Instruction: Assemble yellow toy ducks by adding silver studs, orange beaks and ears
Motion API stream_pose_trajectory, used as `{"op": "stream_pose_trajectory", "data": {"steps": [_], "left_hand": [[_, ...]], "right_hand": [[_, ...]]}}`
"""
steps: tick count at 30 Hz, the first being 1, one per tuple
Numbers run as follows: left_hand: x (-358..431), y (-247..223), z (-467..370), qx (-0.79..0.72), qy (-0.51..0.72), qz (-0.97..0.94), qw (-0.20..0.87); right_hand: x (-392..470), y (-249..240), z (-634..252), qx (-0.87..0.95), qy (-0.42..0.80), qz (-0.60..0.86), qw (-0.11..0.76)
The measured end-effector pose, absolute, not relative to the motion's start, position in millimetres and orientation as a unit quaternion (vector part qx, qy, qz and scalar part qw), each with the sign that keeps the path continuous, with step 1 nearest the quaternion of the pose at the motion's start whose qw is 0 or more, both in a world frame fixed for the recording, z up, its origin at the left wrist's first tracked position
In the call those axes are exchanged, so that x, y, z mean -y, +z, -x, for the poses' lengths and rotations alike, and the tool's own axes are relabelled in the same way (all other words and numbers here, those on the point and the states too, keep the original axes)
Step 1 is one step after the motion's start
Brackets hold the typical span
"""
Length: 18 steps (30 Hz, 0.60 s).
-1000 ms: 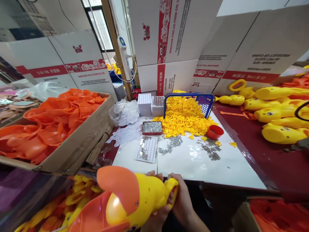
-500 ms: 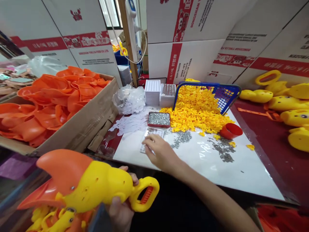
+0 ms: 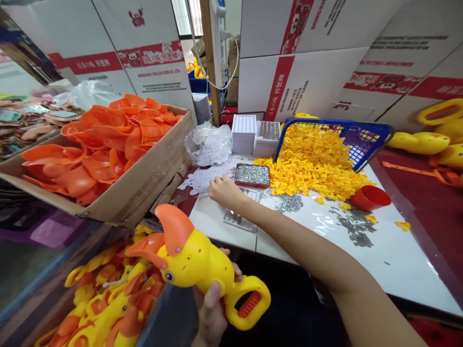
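My left hand [image 3: 211,308] is wrapped round the body of a yellow duck-shaped toy [image 3: 202,260] with an orange scoop-like beak, a round eye and a ring handle holding an orange grip. The beak stands parted and points up and left. My right hand [image 3: 226,193] reaches over the table, its fingers curled in at the edge of a pile of thin white plastic pieces [image 3: 202,179]. Whatever its fingertips hold is hidden. Under that forearm lies a clear tray [image 3: 240,220], partly covered. A red-rimmed tray of small metal parts [image 3: 252,175] is just beyond.
At left, a cardboard box [image 3: 141,176] holds orange beak pieces; below it, a bin [image 3: 21,299] holds yellow-orange toys. Small yellow parts [image 3: 307,164] spill from a blue basket [image 3: 372,132]. A red cup [image 3: 371,197] lies beside loose metal pins [image 3: 356,226]. Cartons [image 3: 318,82] line the back.
My right hand has moved from the clear tray to the white plastic pieces. The toy has swung round, its beak now pointing higher. The camera view has turned left.
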State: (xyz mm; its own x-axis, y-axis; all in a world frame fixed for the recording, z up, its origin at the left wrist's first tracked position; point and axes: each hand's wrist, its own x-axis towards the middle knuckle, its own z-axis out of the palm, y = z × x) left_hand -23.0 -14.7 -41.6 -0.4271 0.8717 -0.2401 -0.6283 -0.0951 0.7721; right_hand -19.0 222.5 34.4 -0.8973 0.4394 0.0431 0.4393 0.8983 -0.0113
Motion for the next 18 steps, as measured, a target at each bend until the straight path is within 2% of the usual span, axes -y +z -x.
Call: {"op": "stream_pose_trajectory", "data": {"steps": [5, 11, 13, 16, 18], "left_hand": [[5, -22, 16, -0.426, 0.723, -0.151, 0.522], [-3, -7, -3, -0.487, 0.646, -0.134, 0.573], [-13, -6, -12, -0.517, 0.597, -0.165, 0.591], [-41, -1, -28, -0.527, 0.552, -0.229, 0.604], [-63, 5, -39, -0.492, 0.539, -0.262, 0.632]], "right_hand": [[-225, 40, 0, 0.953, 0.048, 0.270, 0.127], [-219, 48, -58, 0.859, 0.153, 0.372, 0.316], [-211, 51, -88, 0.781, 0.273, 0.393, 0.402], [-190, 56, -134, 0.504, 0.539, 0.386, 0.553], [-170, 56, -160, 0.371, 0.590, 0.383, 0.607]]}}
